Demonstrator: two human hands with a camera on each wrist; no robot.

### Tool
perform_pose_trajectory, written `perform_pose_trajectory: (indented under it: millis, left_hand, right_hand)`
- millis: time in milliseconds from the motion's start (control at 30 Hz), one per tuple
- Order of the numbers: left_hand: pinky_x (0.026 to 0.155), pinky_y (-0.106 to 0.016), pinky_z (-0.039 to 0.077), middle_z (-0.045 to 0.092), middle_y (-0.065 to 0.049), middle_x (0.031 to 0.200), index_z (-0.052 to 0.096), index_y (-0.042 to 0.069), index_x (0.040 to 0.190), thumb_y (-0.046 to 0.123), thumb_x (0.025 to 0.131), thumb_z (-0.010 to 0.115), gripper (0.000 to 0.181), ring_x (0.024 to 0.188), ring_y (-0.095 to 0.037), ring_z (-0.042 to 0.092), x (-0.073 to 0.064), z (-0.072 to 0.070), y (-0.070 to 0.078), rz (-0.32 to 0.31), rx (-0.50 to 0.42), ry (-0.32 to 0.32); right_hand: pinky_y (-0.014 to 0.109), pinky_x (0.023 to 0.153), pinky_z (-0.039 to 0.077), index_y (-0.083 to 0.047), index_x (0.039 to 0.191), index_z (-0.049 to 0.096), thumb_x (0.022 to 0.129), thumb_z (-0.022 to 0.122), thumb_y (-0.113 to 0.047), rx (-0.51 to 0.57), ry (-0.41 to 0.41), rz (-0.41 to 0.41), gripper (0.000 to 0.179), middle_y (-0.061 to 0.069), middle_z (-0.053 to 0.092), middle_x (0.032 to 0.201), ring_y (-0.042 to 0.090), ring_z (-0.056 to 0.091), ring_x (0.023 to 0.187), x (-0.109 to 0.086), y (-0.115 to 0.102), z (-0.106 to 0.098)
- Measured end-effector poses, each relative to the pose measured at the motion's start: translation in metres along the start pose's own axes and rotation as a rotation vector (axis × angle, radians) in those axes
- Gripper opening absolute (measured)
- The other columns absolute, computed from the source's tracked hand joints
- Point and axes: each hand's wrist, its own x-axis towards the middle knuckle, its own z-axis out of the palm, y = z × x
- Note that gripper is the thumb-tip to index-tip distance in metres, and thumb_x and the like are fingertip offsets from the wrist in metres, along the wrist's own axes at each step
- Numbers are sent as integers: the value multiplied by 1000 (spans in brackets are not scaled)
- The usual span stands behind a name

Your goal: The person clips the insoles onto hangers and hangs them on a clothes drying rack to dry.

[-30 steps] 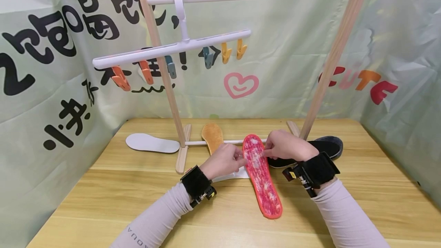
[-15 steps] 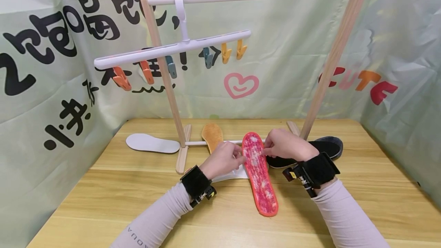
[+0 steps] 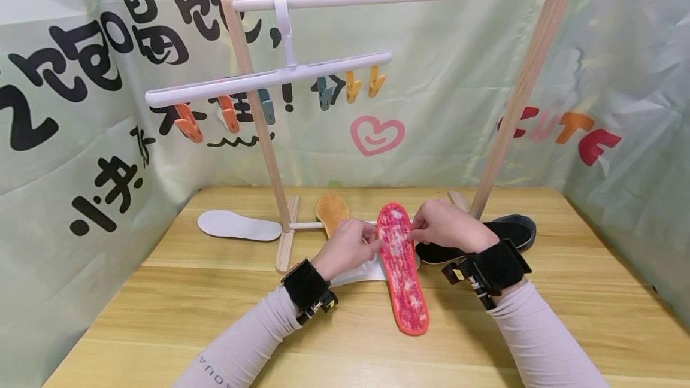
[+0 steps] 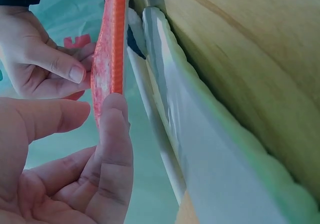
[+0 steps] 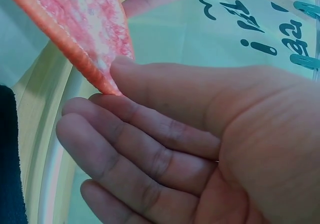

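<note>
Lettering (image 3: 575, 126) in red, pink and orange spells CUTE on the right of the pale green backdrop (image 3: 442, 154); at the left run large black Chinese characters (image 3: 91, 215), 小 and 快 legible among them. Small dark letters (image 3: 209, 370) on the left sleeve (image 3: 242, 334) are only partly readable. The red-and-white insole (image 3: 402, 268) with its orange rim is between both hands, which grip it above its middle, its longer part hanging below. The right hand (image 3: 450, 225) pinches the right edge, thumb on the mottled face, fingertips behind. The left hand (image 3: 347, 250) takes the left edge between thumb and curled fingers, the gap narrow; how firmly the thumb presses is unclear.
</note>
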Motion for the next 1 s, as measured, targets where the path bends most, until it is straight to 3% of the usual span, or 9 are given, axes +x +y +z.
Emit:
perform_pose_trajectory:
  millis: [400,667,833,1000]
  left_hand:
    - [45,-19,32,73,2,70,79,9,92,18,105,69,18,48,-6,46,1,0,-1,1,-12,28]
    - [46,-19,38,80,-10,89,80,3,116,13,103,69,19,56,-6,61,1,-1,0,-4,-68,68]
    - [48,-20,46,80,-8,91,78,2,121,11,102,70,23,59,-5,65,2,-1,0,10,-64,106]
    - [53,-21,52,79,-7,94,74,0,130,11,101,72,32,65,-7,65,2,-2,1,1,-66,159]
  right_hand:
    - [24,54,41,-9,89,82,99,79,-19,6,35,-45,14,1,71,72,10,51,58,-2,0,-2]
    - [24,54,42,-9,92,83,99,79,-20,4,59,-51,15,3,76,76,10,53,58,-2,0,-3]
    - [25,58,47,-8,94,84,99,79,-20,11,72,-42,14,3,76,77,10,56,61,-1,0,-3]
    - [24,55,43,-12,92,84,98,80,-23,-29,120,-39,13,-3,72,71,9,54,58,-2,0,-3]
